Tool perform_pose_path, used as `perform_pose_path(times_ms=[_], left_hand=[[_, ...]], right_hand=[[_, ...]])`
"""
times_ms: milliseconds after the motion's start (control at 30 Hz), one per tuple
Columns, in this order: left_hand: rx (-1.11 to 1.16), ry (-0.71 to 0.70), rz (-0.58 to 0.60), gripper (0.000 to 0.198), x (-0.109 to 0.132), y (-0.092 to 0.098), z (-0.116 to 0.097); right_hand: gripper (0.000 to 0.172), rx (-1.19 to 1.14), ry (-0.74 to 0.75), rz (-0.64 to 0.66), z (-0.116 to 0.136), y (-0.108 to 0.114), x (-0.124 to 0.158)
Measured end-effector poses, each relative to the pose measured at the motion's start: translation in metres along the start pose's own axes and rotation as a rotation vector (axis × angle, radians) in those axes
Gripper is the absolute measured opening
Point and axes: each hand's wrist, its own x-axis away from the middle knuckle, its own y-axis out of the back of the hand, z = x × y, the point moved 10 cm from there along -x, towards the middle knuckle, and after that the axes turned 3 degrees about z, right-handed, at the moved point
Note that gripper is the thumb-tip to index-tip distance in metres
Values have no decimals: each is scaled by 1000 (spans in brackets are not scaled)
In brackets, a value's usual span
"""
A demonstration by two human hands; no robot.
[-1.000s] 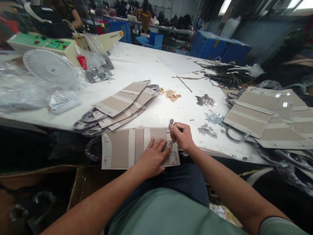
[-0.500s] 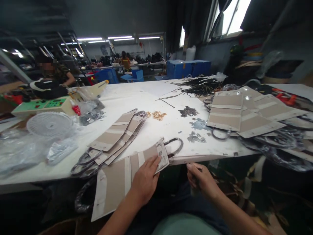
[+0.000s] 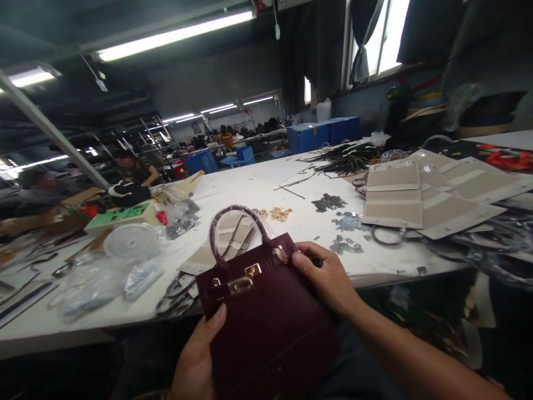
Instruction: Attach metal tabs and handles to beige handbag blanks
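A dark burgundy handbag panel [image 3: 266, 311] hangs tilted in front of me at the table edge, its outer face toward me. It carries a plastic-wrapped arched handle [image 3: 239, 209], a gold clasp plate [image 3: 252, 270] and gold fittings at the handle ends. My left hand [image 3: 197, 353] grips its left edge, thumb on the face and fingers hidden behind. At the upper right corner, my right hand [image 3: 322, 272] pinches the edge beside the right handle end. Behind it, partly covered, beige-lined panels [image 3: 233, 236] lie on the white table [image 3: 258, 180].
Small gold parts [image 3: 281, 214], dark metal plates [image 3: 328, 202] and greyish plates [image 3: 347, 222] lie mid-table. More beige-lined panels [image 3: 393, 194] are stacked right. Black strips [image 3: 345, 158] lie behind them. Left are a white round fan [image 3: 131, 241], plastic bags [image 3: 89, 289] and a green-topped machine [image 3: 125, 216].
The panel has come off the table edge and been turned from its beige lining to its burgundy face. My right hand, earlier apart from it, now grips its corner. The view has tilted.
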Motion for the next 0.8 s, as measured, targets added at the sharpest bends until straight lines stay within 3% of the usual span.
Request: perform_pose_path(times_ms=[100, 200, 333, 433, 533, 633, 733, 800], left_hand=[[52, -21, -3, 57, -2, 1, -2], [36, -72, 8, 55, -6, 0, -6], [-63, -102, 58, 55, -18, -13, -10], [-156, -183, 81, 54, -32, -23, -18], [-216, -303, 37, 53, -46, -26, -25], [-175, -343, 17, 55, -62, -26, -21], [-88, -286, 53, 50, -77, -28, -9], [-44, -170, 107, 50, -86, -32, 5]], right_hand=[[40, 106, 44, 18, 14, -2, 0], [55, 248, 59, 24, 13, -6, -1], [30, 306, 82, -74, 9, 4, -5], [39, 264, 106, -126, 7, 16, -8], [56, 182, 15, -166, -11, 31, -11], [58, 97, -95, -185, -40, 40, -15], [57, 11, -193, -211, -73, 45, -18], [54, -42, -242, -206, -92, 45, -18]])
